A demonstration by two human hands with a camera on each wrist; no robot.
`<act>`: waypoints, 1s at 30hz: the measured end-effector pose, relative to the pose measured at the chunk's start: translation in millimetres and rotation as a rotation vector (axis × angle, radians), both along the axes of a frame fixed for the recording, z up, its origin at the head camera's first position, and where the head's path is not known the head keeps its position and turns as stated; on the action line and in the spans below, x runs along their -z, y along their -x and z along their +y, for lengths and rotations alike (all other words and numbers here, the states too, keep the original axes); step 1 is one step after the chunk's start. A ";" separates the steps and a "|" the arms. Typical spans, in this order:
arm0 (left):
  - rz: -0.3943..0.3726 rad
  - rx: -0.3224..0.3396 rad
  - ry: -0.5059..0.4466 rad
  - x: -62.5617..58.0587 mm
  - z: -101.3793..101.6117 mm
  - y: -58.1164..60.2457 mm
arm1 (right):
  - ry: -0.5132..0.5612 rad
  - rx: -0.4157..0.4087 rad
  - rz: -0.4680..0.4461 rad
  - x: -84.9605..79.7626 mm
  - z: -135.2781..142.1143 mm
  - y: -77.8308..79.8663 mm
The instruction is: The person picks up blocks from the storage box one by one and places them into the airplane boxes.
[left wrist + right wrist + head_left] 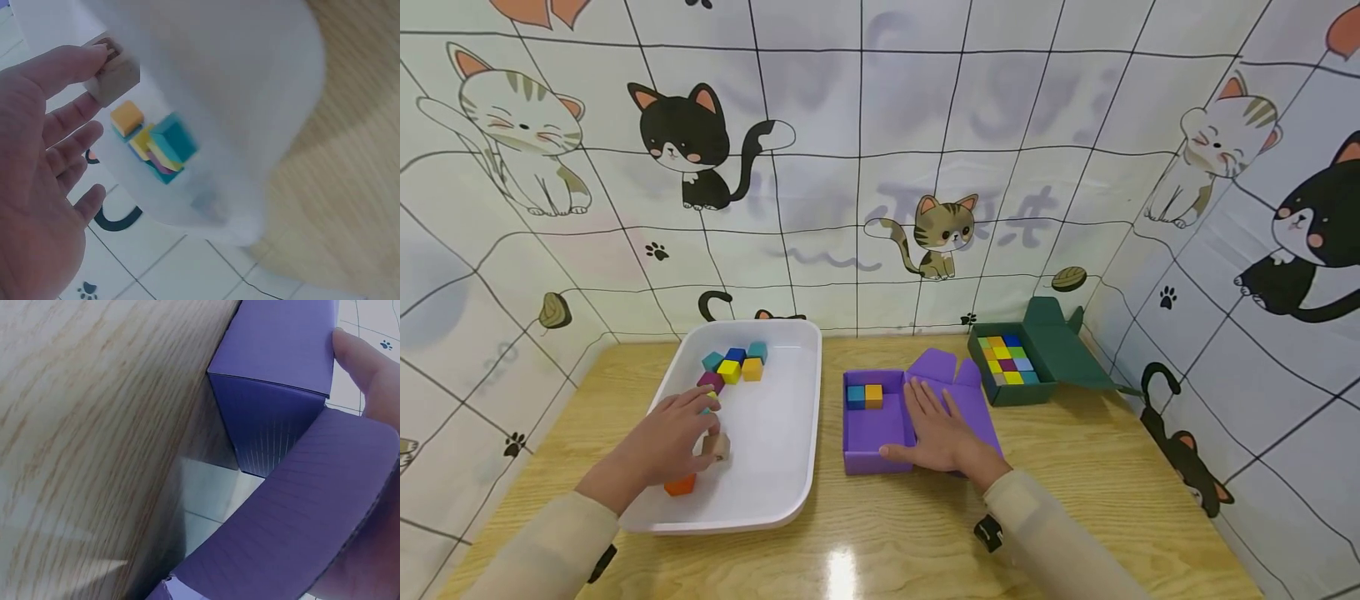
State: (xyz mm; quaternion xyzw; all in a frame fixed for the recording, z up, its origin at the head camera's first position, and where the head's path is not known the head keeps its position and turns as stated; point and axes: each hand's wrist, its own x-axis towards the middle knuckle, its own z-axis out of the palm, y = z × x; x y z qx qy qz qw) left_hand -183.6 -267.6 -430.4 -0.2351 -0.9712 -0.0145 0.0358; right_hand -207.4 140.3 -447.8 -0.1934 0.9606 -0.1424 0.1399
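We log: L hand [681,429], pinching 1 beige block [721,448] in white tray [775,475] nr desk [880,542]'s left edge; R hand [936,433], fingers straight, resting on lid side of purple box [876,462], mid-desk, w/ 1 blue cube [856,397] & 1 orange cube [873,396] inside. We also count 1 green box [1022,394], holding multicol. cubes [1008,364], nr back right corner.

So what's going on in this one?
A person's left hand pinches a beige block within the white tray, where other colored blocks lie loose. Their right hand rests, fingers spread, at the lid side of an open purple box, which holds a blue cube and an orange cube. Beyond it to the right, an open green box holds rows of colored cubes.
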 end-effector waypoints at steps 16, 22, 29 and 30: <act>0.162 0.204 -0.006 -43.6 84.6 38.3 | 0.014 0.021 -0.004 0.6 -0.3 -1.5; 0.155 0.232 0.044 -48.5 131.0 50.5 | 0.012 0.039 -0.010 4.0 -0.8 -1.5; 0.154 0.268 0.006 -49.3 168.4 67.3 | -0.007 0.037 -0.004 1.4 -3.8 -0.2; 0.150 0.268 0.015 -47.7 172.0 69.9 | -0.009 0.036 -0.004 1.2 -4.1 -0.2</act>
